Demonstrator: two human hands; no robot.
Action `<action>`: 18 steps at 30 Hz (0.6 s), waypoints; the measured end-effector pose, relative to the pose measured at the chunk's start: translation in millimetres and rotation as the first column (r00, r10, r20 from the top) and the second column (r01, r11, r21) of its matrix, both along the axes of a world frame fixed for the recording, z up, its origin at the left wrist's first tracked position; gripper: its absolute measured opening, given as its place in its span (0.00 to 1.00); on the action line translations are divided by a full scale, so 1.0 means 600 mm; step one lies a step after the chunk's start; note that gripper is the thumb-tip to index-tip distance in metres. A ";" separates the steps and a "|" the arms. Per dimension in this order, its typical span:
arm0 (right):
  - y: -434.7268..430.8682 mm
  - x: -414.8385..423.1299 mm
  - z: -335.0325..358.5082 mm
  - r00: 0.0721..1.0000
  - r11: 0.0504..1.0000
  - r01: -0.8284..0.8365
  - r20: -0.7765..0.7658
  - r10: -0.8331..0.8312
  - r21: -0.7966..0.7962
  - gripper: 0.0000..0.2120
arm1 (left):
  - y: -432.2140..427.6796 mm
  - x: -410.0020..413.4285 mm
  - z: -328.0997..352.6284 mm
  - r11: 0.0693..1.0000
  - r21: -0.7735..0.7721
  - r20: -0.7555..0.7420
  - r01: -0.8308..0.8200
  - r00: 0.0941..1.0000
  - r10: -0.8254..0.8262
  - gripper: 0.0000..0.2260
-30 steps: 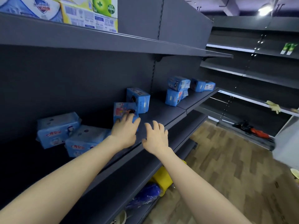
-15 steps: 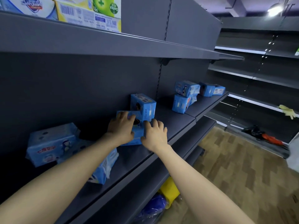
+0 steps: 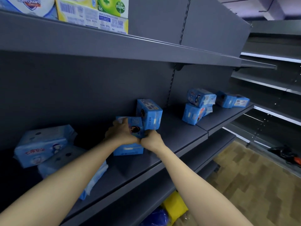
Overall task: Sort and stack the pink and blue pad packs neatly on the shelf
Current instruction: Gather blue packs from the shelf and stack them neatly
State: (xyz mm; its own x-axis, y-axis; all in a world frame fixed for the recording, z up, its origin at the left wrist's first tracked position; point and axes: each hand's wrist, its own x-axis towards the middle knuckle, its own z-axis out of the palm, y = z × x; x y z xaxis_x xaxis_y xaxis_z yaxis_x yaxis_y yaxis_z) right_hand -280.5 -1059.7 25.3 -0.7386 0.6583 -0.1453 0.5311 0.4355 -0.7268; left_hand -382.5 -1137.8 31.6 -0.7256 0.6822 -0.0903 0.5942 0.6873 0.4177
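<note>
Head view, the only one: your left grip (image 3: 121,132) curls over the top and left side of a small blue pack (image 3: 136,127). Your right grip (image 3: 151,140) closes on its lower right corner, fingers mostly hidden beneath. Both hold this one pack, which looks lifted just off the shelf (image 3: 179,139), about midway between the back wall and the front edge. Its printed face tilts toward you.

Directly under it lies a flat pack (image 3: 128,149), long axis running along the shelf. Just behind and to the right stands an upright pack (image 3: 149,114); whether it touches the held one cannot be told from here.

As a judgement, your coming move is to lay the held pack on the flat one. That target sits straight below, equally near both grips, so turn the long axis to match it.

Larger packs (image 3: 42,144) lie toward the shelf's left end, and a two-high stack (image 3: 197,106) toward the right. Every pack reads blue in this light.
</note>
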 end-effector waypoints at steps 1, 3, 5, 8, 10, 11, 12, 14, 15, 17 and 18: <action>0.006 0.001 -0.002 0.999 0.998 0.011 -0.048 -0.014 -0.059 0.10 | 0.003 0.000 -0.001 1.000 0.013 0.027 -0.015 1.000 0.015 0.46; 0.014 0.004 -0.004 0.986 0.978 0.039 -0.152 -0.071 -0.205 0.09 | 0.006 0.001 -0.001 0.998 0.049 0.079 -0.042 0.996 0.038 0.49; 0.025 0.006 -0.011 0.970 0.950 0.020 -0.225 -0.094 -0.312 0.16 | 0.007 0.004 0.002 0.993 0.084 0.142 -0.089 0.987 0.076 0.54; 0.038 0.005 -0.024 0.967 0.942 -0.047 -0.250 -0.039 -0.331 0.29 | 0.008 0.005 0.000 0.982 0.095 0.166 -0.166 0.975 0.149 0.60; 0.043 0.005 -0.030 0.962 0.929 -0.099 -0.273 -0.002 -0.355 0.31 | 0.008 0.004 -0.007 0.978 0.069 0.124 -0.197 0.974 0.188 0.57; 0.045 0.006 -0.032 0.959 0.923 -0.121 -0.283 0.014 -0.366 0.30 | 0.008 0.003 -0.009 0.975 0.062 0.104 -0.215 0.973 0.208 0.56; 0.045 0.007 -0.031 0.959 0.920 -0.131 -0.284 0.023 -0.370 0.29 | 0.008 0.002 -0.009 0.971 0.065 0.090 -0.232 0.970 0.226 0.55; 0.048 0.008 -0.031 0.962 0.915 -0.142 -0.271 0.037 -0.378 0.26 | 0.008 0.000 -0.009 0.956 0.099 0.082 -0.275 0.960 0.267 0.53; 0.051 0.009 -0.033 0.962 0.910 -0.161 -0.266 0.060 -0.381 0.26 | 0.007 -0.002 -0.008 0.946 0.131 0.096 -0.296 0.954 0.285 0.52; 0.058 0.012 -0.038 0.960 0.904 -0.200 -0.260 0.104 -0.377 0.29 | 0.004 -0.003 -0.005 0.910 0.236 0.167 -0.342 0.936 0.308 0.52; 0.061 0.014 -0.041 0.959 0.905 -0.201 -0.263 0.105 -0.374 0.29 | 0.003 -0.005 -0.005 0.880 0.297 0.220 -0.371 0.923 0.315 0.52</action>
State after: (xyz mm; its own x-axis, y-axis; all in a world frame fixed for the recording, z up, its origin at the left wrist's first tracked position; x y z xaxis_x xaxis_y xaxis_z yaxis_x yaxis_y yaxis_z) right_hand -271.8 -1023.1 0.5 -0.8697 0.4589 -0.1815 0.2775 0.1506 -0.9489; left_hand -385.2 -1136.0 28.9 -0.9140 0.4037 -0.0407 0.2520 0.6434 0.7229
